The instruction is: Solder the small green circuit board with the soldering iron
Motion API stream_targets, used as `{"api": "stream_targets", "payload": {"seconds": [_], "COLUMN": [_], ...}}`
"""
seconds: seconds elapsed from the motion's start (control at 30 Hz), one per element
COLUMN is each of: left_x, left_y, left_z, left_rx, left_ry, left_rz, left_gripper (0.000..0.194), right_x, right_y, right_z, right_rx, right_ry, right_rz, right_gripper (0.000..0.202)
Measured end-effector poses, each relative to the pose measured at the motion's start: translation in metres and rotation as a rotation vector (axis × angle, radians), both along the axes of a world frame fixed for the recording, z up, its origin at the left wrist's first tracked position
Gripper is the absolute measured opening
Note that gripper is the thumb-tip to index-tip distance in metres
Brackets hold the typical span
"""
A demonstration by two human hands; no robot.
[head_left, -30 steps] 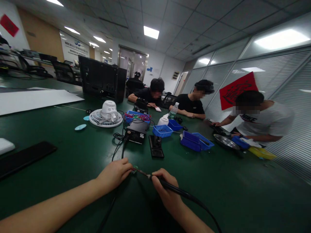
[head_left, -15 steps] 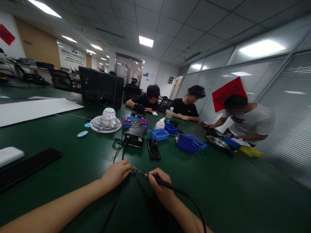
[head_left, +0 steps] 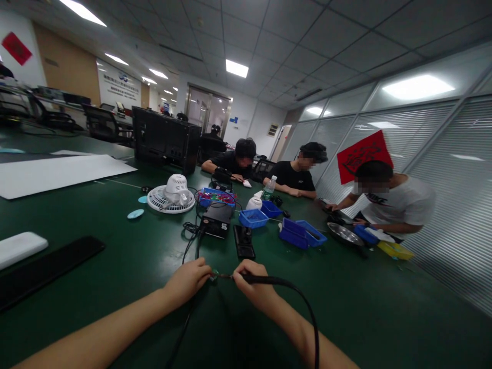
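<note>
A soldering iron [head_left: 251, 279] with a black handle and cable is held in my right hand [head_left: 254, 287], its metal tip pointing left. My left hand [head_left: 189, 281] has its fingers pinched on a small green circuit board [head_left: 216, 275] just above the green table [head_left: 154, 328]. The iron's tip is at or very near the board; whether they touch is too small to tell. Behind my hands stands a black box-shaped station [head_left: 216, 220] with cables, and to its right a black stand [head_left: 244, 242].
Blue bins [head_left: 253, 218] and a white fan part [head_left: 171, 199] lie farther back. A black monitor [head_left: 165, 136] stands behind them. At left are a white object [head_left: 21, 248] and a long black one [head_left: 49, 269]. Three people sit or lean at the far side.
The view has shifted slightly. My right hand has turned the iron so its handle lies flatter, and its cable arches higher. My left hand keeps its pinch on the board.
</note>
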State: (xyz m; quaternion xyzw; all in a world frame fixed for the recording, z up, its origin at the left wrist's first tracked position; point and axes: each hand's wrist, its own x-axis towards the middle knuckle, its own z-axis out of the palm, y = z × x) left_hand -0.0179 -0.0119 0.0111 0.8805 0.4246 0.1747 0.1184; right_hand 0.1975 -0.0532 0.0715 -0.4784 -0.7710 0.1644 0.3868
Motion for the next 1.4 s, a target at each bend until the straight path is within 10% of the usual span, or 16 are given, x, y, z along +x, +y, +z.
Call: {"api": "stream_targets", "payload": {"seconds": [0.5, 1.4], "left_x": [-0.001, -0.002], "left_y": [0.0, -0.002], "left_z": [-0.002, 0.001], "left_rx": [-0.028, -0.025], "left_ry": [-0.009, 0.018], "left_rz": [0.006, -0.013], "left_gripper": [0.022, 0.021], "right_x": [0.01, 0.006], "right_y": [-0.006, -0.014], "right_z": [-0.029, -0.026], "right_rx": [-0.033, 0.038], "right_ry": [0.179, 0.141], "right_rz": [-0.062, 0.004], "right_gripper": [0.02, 0.015]}}
